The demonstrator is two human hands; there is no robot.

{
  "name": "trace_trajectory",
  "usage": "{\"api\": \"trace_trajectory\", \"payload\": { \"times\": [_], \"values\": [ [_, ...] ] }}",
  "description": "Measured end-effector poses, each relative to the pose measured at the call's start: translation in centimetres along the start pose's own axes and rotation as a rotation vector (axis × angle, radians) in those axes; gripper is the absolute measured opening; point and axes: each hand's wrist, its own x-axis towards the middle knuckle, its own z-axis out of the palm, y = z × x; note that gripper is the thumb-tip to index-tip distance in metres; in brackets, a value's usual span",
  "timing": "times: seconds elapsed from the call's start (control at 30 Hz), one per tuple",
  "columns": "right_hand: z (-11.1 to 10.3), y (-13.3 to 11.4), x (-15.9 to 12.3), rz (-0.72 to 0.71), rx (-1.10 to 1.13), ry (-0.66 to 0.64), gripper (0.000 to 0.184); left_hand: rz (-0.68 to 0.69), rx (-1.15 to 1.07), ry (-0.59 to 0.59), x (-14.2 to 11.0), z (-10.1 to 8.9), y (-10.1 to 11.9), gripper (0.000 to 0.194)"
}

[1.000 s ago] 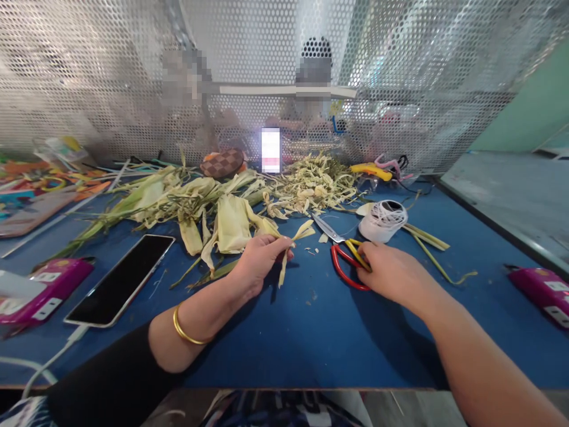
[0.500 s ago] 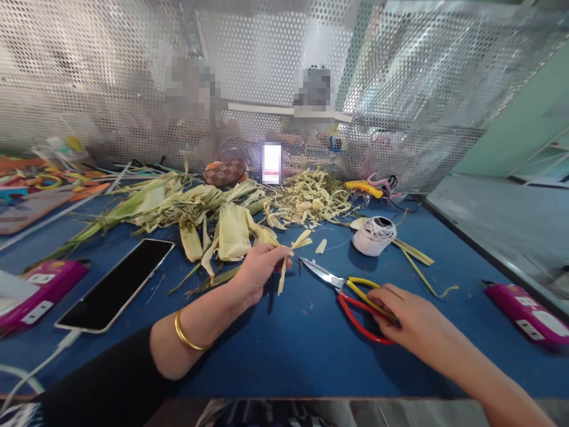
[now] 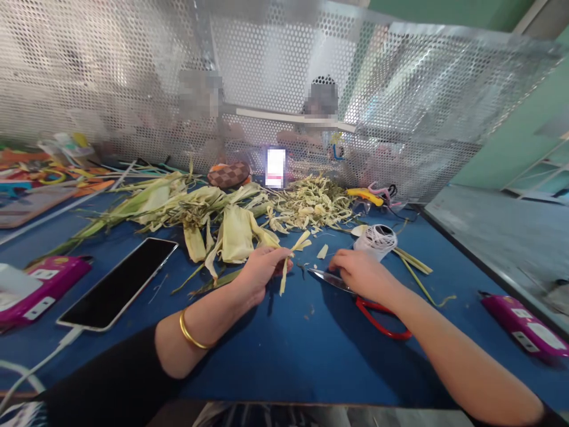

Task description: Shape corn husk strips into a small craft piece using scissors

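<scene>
Behind the thread spool [image 3: 376,242]: perforated screen [image 3: 275,65]. Left hand [image 3: 265,265] pinches husk strip [image 3: 284,274]; right hand [image 3: 362,273] over scissors [image 3: 381,317], grip unclear.

A blue tabletop [image 3: 284,350] bears a heap of pale green corn husks [image 3: 155,204], shredded husk strips [image 3: 315,204], a black-screened smartphone [image 3: 119,283], red-handled scissors [image 3: 384,323] partly hidden by a hand, a spool of white thread [image 3: 377,240] and, apparently, two magenta power strips [image 3: 60,284].

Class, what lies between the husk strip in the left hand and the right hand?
The head view shows scissor blades, a pale husk scrap and small dark bits between the husk strip and the right hand.
</scene>
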Motion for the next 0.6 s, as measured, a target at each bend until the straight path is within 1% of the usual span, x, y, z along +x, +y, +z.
{"api": "trace_trajectory", "payload": {
  "times": [0.07,0.1,0.13,0.2,0.27,0.33,0.4,0.43,0.47,0.53,0.57,0.6],
  "values": [
    [-0.2,0.1,2.5,-0.007,-0.015,0.014,0.037,0.007,-0.004,0.002,0.0,0.0,0.0,0.02],
    [-0.3,0.2,3.5,-0.004,-0.017,0.037,0.044,0.013,-0.007,0.001,0.1,0.0,0.0,0.02],
    [-0.6,0.4,4.3,0.019,-0.012,0.069,0.051,0.018,-0.01,0.001,0.1,-0.1,0.0,0.02],
    [-1.1,0.5,5.1,0.052,0.029,0.085,0.054,0.023,-0.017,-0.001,0.2,-0.2,0.0,0.02],
    [-1.5,0.4,5.3,0.026,0.078,0.013,0.045,0.034,-0.022,-0.004,0.3,-0.3,0.0,0.019],
    [-1.6,0.2,5.1,-0.036,0.125,-0.113,0.036,0.039,-0.025,-0.005,0.4,-0.4,0.0,0.018],
    [-1.5,0.0,5.1,-0.072,0.158,-0.195,0.033,0.029,-0.039,0.005,0.3,-0.4,0.1,0.018],
    [-1.4,-0.1,5.2,-0.074,0.162,-0.187,0.035,0.02,-0.049,0.01,0.3,-0.4,0.2,0.018],
    [-1.4,-0.1,5.3,-0.067,0.164,-0.142,0.039,0.014,-0.057,0.015,0.3,-0.4,0.2,0.018],
    [-1.3,-0.2,5.4,-0.029,0.192,-0.007,0.049,0.016,-0.065,0.015,0.2,-0.4,0.4,0.017],
    [-1.4,-0.4,5.4,-0.014,0.224,0.034,0.051,0.02,-0.066,0.013,0.2,-0.4,0.5,0.016],
    [-1.4,-0.6,5.3,-0.017,0.266,0.036,0.049,0.024,-0.07,0.017,0.1,-0.4,0.6,0.015]
  ]
}}
